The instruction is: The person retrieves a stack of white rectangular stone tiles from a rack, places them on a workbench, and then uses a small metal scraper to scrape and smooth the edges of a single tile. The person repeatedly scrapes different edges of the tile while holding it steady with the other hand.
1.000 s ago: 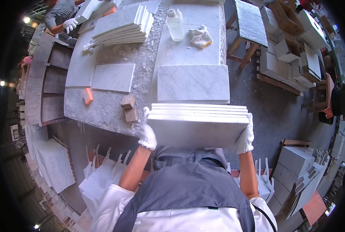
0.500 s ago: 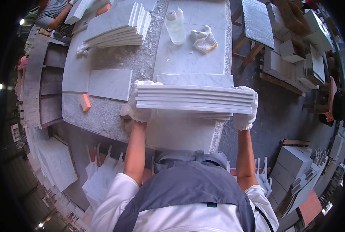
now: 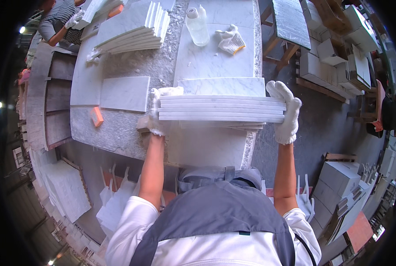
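Right knit-gloved fingers (image 3: 287, 92) stand apart at flat, marble-like slabs (image 3: 222, 108); left fingers (image 3: 170, 91) bend round, grip unclear.

Clear bottle (image 3: 198, 29) beside a loose glove (image 3: 230, 41), orange block (image 3: 97, 116) farther left

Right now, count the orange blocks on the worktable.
2: one orange block at near left, another farther off, beside the fanned slabs. More may be hidden.

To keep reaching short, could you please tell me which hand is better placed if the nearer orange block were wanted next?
Left, I'd judge: the left hand is at the left end of the slab stack, toward the orange block, while the right hand is at the opposite end, farther away.
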Available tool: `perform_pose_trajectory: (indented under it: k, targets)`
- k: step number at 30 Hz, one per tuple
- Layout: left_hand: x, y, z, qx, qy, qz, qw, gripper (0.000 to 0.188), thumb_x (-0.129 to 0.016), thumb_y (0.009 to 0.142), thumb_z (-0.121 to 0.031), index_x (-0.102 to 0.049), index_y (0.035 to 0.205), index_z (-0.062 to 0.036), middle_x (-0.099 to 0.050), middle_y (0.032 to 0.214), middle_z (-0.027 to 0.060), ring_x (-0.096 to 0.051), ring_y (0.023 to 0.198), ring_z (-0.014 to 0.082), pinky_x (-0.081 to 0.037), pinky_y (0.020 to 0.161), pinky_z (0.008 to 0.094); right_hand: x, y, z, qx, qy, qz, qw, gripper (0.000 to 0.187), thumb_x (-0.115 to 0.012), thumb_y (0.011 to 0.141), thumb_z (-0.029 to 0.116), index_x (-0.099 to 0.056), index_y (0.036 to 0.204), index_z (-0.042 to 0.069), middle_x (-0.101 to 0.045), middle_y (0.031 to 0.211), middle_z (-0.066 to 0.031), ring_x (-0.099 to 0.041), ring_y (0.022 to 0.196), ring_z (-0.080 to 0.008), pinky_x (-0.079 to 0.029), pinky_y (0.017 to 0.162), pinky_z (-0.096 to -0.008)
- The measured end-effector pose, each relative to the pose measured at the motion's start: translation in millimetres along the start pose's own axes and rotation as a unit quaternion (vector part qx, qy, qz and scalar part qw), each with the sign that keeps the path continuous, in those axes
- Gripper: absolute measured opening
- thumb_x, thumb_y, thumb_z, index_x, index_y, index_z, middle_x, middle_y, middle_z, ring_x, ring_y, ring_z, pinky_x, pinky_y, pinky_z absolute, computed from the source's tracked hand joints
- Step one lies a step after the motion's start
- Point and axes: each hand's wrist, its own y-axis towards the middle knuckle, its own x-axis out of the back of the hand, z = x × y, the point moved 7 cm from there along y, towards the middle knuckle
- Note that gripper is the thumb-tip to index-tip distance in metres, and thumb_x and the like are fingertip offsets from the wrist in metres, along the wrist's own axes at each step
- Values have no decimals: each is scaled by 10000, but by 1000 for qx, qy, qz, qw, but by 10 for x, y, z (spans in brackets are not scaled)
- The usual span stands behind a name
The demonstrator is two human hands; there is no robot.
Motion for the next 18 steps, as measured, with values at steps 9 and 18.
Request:
perform_pose_trajectory:
  k: [9, 18]
  targets:
    - [-112, 144, -618, 75, -189, 3, 979, 565, -389, 1111, -367, -435, 1506, 35, -545, 1482, 179, -482, 1398, 252, -291, 1204, 361, 75, 139, -119, -39, 55, 53, 996, 683, -311, 1106, 484, -425, 1499, -63, -535, 1470, -210, -499, 1377, -286, -347, 1175, -395]
    - [-197, 156, -791, 54, -207, -3, 977, 858, -313, 1034, -671, -152, 1640, -86, -192, 1686, 189, -211, 1553, 330, -140, 1270, 456, 57, 424, -684, -171, 140, 116, 968, 769, -303, 1076, 590, -364, 1550, -11, -421, 1573, -194, -397, 1460, -312, -292, 1225, -426]
